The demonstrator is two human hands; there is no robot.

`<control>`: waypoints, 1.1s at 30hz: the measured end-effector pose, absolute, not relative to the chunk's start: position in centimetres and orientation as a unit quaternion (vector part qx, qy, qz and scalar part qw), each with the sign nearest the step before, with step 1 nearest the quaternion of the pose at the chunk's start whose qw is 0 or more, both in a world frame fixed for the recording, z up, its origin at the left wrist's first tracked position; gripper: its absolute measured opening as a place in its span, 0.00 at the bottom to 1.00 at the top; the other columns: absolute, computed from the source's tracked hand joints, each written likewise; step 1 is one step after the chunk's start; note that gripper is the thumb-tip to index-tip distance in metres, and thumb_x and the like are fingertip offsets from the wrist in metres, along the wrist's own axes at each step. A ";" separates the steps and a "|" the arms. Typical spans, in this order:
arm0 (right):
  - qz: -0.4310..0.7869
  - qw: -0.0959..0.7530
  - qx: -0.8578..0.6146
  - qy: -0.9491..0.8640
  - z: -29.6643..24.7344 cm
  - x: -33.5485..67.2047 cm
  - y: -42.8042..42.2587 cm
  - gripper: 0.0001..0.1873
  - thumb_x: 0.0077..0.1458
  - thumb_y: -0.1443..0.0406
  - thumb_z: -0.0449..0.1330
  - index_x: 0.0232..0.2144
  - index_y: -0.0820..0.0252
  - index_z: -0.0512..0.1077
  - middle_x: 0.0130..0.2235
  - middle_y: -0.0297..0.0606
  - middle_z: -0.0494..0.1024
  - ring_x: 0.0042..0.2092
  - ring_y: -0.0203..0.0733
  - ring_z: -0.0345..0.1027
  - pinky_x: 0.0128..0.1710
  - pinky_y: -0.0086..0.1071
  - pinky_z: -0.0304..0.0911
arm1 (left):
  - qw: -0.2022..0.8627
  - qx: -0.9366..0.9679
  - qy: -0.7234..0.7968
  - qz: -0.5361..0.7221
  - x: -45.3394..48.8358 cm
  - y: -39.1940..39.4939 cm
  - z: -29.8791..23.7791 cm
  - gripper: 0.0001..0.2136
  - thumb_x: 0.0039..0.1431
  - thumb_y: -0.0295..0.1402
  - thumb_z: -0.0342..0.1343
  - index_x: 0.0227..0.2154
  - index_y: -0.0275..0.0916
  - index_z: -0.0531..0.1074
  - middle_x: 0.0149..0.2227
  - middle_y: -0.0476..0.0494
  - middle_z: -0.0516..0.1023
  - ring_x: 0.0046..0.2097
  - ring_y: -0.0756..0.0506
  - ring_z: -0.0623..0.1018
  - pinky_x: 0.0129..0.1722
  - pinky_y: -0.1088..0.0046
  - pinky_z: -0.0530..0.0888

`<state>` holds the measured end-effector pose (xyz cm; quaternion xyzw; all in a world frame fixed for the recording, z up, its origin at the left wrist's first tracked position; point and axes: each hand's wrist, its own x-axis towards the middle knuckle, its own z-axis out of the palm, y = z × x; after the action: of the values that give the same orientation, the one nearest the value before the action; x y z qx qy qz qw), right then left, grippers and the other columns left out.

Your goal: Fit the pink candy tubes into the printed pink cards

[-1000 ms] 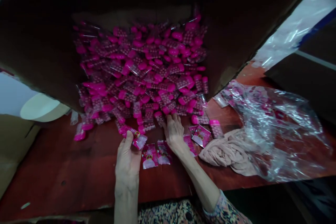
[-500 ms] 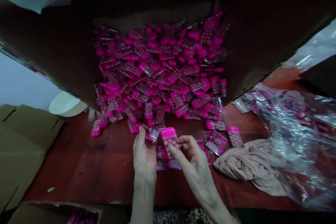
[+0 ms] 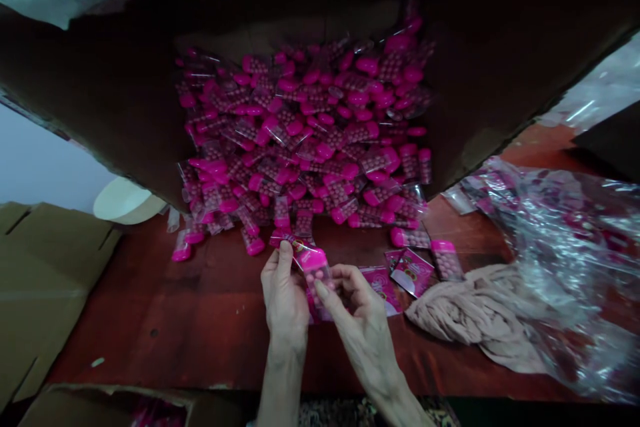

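My left hand pinches a pink printed plastic sleeve between thumb and fingers. In my right hand is a small clear candy container with a bright pink cap and pink balls inside. The capped end is tilted up to the left and meets the sleeve's open end; how far it sits inside I cannot tell. Flat printed sleeves lie right of my right hand, and others show partly beneath my hands. A large heap of similar pink-capped containers fills the space beyond.
An open cardboard box with a torn rim surrounds the heap. A crumpled cloth and clear plastic bags lie right on the red tabletop. A pale bowl and cardboard boxes stand left.
My hands have come together: the left moved slightly right with the sleeve, and the right brought the container's cap left to the sleeve's end.
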<state>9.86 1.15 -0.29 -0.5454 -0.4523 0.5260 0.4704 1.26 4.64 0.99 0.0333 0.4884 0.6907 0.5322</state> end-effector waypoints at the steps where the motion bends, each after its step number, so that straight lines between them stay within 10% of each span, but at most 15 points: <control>1: 0.512 0.475 -0.552 -0.455 -0.4 10.0 1.2 0.10 0.52 0.60 0.60 0.35 0.59 0.69 0.29 0.34 0.75 0.28 0.36 0.69 0.27 0.26 0.65 | 0.535 0.040 0.479 0.695 1.4 4.5 1.1 0.15 0.39 0.40 0.66 0.23 0.36 0.68 0.18 0.51 0.74 0.19 0.52 0.72 0.23 0.75 0.70; 17: 0.635 0.516 -0.469 -0.332 -0.6 11.1 1.4 0.10 0.46 0.62 0.65 0.34 0.58 0.76 0.28 0.35 0.79 0.27 0.38 0.73 0.28 0.30 0.70 | 0.601 0.104 0.444 0.657 0.9 3.5 1.3 0.12 0.39 0.28 0.67 0.30 0.34 0.75 0.28 0.45 0.80 0.26 0.51 0.76 0.30 0.76 0.73; 28: 0.321 0.546 -0.474 -0.612 -0.9 11.4 0.9 0.18 0.50 0.72 0.61 0.43 0.54 0.75 0.38 0.38 0.81 0.38 0.43 0.74 0.42 0.34 0.69 | 0.641 0.118 0.430 0.624 0.2 3.0 1.3 0.13 0.40 0.27 0.66 0.31 0.35 0.74 0.30 0.38 0.81 0.34 0.42 0.80 0.37 0.66 0.75; 33: 0.483 0.529 -0.485 -0.502 0.1 11.6 1.0 0.10 0.50 0.67 0.63 0.37 0.56 0.78 0.33 0.35 0.81 0.33 0.41 0.75 0.33 0.31 0.72 | 0.653 0.164 0.413 0.614 0.3 2.4 1.8 0.14 0.44 0.32 0.65 0.35 0.34 0.75 0.36 0.35 0.81 0.38 0.41 0.80 0.40 0.65 0.74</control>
<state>11.63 0.99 0.12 -0.4854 -0.5021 0.4825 0.5286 0.31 2.41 1.84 0.1637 0.4130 0.6139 0.6525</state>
